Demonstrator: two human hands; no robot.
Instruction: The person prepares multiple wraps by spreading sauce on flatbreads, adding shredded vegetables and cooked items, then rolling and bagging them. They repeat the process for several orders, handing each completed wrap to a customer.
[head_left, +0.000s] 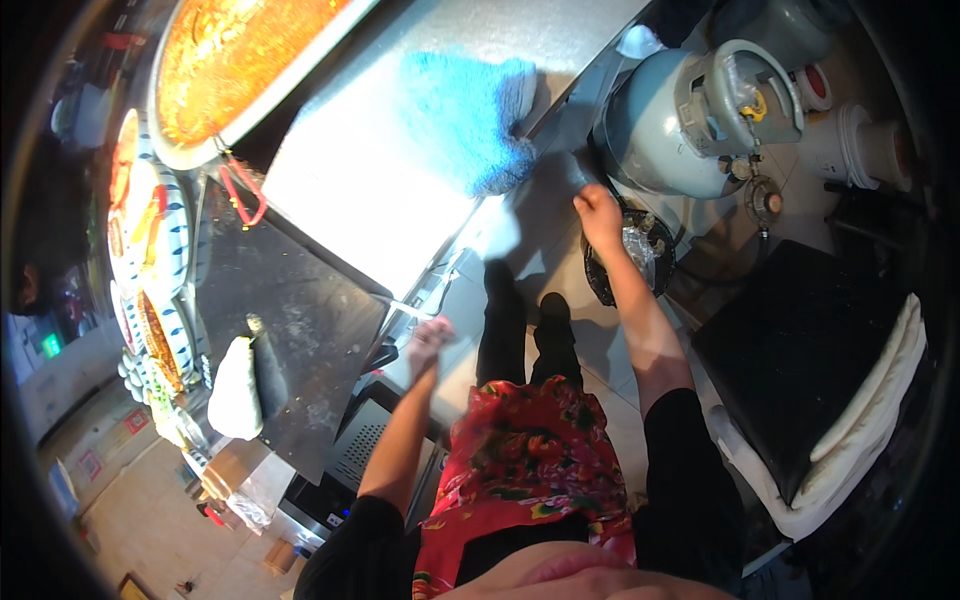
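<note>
My right hand is closed with its fingers curled, beside the rim of a black waste basket. A pale, see-through smear shows just beyond its fingertips; what it holds, if anything, I cannot make out. Clear crumpled plastic lies in the basket. Motion blurs my left hand, which is near the front corner of the dark worktop; its fingers are not clear. On the bright metal table rests a rumpled blue towel, apart from both hands.
A large pan rim surrounds orange-red food at upper left, beside several patterned plates. A white cone-shaped thing lies on the dark worktop. At right are a grey gas cylinder, a hose and a black board with white cloth-like rolls.
</note>
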